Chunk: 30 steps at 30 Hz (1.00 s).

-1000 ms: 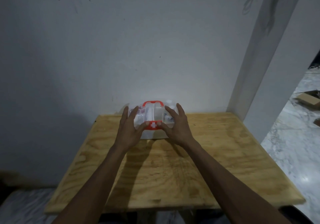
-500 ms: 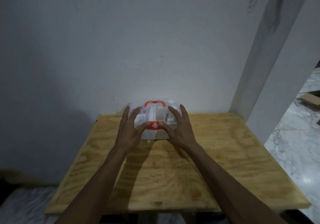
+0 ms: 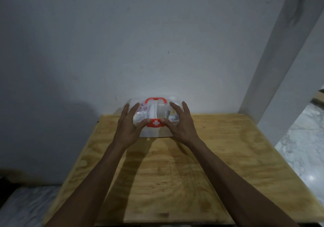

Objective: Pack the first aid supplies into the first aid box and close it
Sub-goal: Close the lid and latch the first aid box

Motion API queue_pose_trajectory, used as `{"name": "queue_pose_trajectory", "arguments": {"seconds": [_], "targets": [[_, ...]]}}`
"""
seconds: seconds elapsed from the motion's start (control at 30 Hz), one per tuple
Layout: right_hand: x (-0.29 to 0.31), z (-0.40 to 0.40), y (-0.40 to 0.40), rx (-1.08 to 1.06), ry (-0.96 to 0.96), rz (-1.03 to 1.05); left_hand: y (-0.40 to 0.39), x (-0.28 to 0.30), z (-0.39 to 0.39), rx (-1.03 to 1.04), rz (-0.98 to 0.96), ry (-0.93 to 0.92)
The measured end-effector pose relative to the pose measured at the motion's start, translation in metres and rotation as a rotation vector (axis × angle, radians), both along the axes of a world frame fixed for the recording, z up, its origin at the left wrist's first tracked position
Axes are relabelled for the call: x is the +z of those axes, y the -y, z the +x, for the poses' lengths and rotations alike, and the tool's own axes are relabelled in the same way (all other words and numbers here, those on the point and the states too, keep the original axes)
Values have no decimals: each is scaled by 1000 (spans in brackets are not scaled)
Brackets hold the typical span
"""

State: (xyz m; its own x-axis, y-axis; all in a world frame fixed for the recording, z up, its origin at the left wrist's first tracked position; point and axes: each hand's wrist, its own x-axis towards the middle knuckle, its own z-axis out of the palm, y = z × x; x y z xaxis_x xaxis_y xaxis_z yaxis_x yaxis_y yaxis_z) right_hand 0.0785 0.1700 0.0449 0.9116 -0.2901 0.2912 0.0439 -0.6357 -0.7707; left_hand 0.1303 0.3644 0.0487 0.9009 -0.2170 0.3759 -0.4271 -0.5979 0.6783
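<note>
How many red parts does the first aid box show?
2: the red carry handle on top of the lid at the back, and the red latch with a white cross at the front, between both thumbs. Any others may be hidden by the hands.

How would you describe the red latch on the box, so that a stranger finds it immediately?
On the wooden table, near the wall, stands a clear first aid box. The latch sits at the middle of its front, between both thumbs. Unlike the red handle on top, it bears a white cross.
</note>
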Motion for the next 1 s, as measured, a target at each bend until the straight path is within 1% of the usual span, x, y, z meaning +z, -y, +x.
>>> {"name": "queue_pose_trajectory", "arguments": {"seconds": [0.17, 0.47, 0.73, 0.87, 0.97, 1.0], "targets": [[-2, 13, -2, -2, -1, -6, -2, 0, 10, 13, 12, -12], [-5, 27, 1, 13, 7, -17, 4, -1, 15, 23, -27, -7], [-5, 28, 0, 4, 19, -12, 5, 1, 16, 33, -21, -32], [-3, 26, 1, 21, -14, -18, 4, 0, 16, 51, 31, -32], [7, 18, 0, 37, -62, -35, 5, 2, 9, 104, 85, -36], [5, 13, 1, 41, -45, -27, 4, -1, 7, 115, 86, -13]]}}
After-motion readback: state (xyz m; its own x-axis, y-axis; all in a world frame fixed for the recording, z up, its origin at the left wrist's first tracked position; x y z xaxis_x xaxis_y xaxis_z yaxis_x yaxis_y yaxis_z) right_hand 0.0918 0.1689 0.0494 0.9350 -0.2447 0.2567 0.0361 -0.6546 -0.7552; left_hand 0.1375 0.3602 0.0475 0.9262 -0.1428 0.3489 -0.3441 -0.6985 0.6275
